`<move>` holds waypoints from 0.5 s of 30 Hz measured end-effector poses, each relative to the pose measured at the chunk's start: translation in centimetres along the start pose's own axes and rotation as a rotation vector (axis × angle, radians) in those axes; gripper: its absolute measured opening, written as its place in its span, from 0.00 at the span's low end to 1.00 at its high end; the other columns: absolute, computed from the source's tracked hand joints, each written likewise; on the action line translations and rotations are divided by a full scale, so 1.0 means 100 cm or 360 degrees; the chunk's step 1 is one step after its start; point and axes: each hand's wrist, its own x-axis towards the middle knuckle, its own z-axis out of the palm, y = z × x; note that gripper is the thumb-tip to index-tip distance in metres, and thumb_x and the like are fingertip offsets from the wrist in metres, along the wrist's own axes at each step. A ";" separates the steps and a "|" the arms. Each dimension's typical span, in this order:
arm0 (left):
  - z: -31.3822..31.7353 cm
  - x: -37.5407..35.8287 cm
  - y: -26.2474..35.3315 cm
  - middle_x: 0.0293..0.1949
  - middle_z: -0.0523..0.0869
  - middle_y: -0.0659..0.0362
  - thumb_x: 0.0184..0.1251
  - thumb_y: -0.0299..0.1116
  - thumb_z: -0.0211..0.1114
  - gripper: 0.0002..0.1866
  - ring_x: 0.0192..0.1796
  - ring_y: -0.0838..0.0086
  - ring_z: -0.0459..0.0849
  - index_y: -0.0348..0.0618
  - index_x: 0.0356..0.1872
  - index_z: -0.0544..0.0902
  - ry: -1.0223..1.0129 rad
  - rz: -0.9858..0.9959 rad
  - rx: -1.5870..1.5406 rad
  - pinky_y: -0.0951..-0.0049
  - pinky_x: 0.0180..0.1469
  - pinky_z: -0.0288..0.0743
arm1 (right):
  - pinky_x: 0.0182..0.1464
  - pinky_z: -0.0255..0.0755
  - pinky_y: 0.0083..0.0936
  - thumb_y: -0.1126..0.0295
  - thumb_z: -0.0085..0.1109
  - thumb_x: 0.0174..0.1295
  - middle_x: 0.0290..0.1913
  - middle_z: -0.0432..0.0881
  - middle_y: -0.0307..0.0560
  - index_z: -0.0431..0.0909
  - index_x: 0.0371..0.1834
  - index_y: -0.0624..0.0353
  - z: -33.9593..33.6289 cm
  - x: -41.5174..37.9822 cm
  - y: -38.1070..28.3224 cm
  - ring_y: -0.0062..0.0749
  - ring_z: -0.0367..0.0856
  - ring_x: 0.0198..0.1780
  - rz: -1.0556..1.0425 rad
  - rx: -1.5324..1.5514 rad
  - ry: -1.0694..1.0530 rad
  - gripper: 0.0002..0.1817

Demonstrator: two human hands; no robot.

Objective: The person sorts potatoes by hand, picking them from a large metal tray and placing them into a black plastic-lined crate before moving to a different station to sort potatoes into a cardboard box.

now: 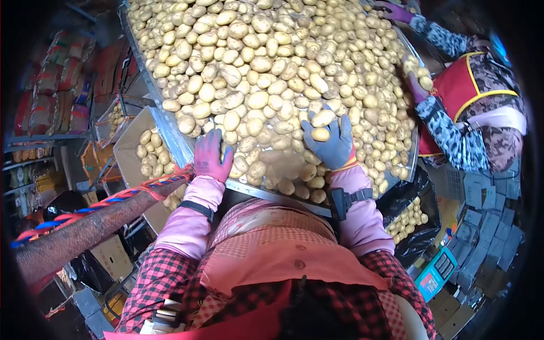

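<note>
My left hand (212, 157), in a pink glove with darker fingertips, lies at the near edge of a broad heap of potatoes (258, 100). Its fingers stretch forward, and I see nothing held in it. My right hand (333, 146), in a grey-blue glove with an orange cuff, reaches into the heap right of centre. Its fingers curve around a small potato (320, 134), with another potato (323, 118) at the fingertips. Several potatoes lie along the metal rim (272, 196) between my hands.
A cardboard box (129, 148) with potatoes stands left of the table, near a rusty pole (102, 221) wound with rope. At right, a black-lined container (428, 212) holds potatoes. A co-worker in a red apron (456, 85) has gloved hands at the heap. Stacked sacks (54, 85) stand far left.
</note>
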 end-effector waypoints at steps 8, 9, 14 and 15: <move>-0.015 -0.007 0.063 0.66 0.74 0.50 0.77 0.42 0.55 0.27 0.68 0.58 0.73 0.38 0.70 0.68 -0.0634 -0.0627 -0.2323 0.61 0.70 0.65 | 0.66 0.68 0.37 0.61 0.58 0.68 0.66 0.73 0.50 0.67 0.70 0.54 -0.072 0.032 -0.016 0.42 0.71 0.67 0.1563 0.3513 0.0014 0.28; -0.030 -0.004 0.083 0.69 0.70 0.49 0.77 0.52 0.51 0.33 0.70 0.57 0.70 0.38 0.73 0.64 -0.0876 -0.1148 -0.3129 0.58 0.73 0.62 | 0.67 0.67 0.34 0.61 0.57 0.70 0.66 0.73 0.50 0.65 0.72 0.58 -0.088 0.035 -0.022 0.40 0.69 0.68 0.1923 0.4264 -0.0039 0.29; -0.053 -0.027 0.078 0.73 0.65 0.44 0.79 0.53 0.44 0.35 0.74 0.53 0.64 0.36 0.75 0.60 -0.1261 -0.1355 -0.3962 0.52 0.76 0.56 | 0.70 0.61 0.28 0.65 0.52 0.72 0.65 0.73 0.45 0.69 0.68 0.62 -0.107 0.029 -0.045 0.31 0.69 0.68 0.0958 0.3489 -0.0119 0.24; -0.058 -0.037 0.070 0.73 0.65 0.44 0.79 0.52 0.43 0.34 0.74 0.53 0.64 0.36 0.74 0.60 -0.1248 -0.1499 -0.4023 0.52 0.76 0.56 | 0.68 0.63 0.27 0.64 0.52 0.73 0.61 0.76 0.44 0.70 0.67 0.63 -0.116 0.028 -0.044 0.29 0.72 0.64 0.1447 0.3651 -0.0162 0.23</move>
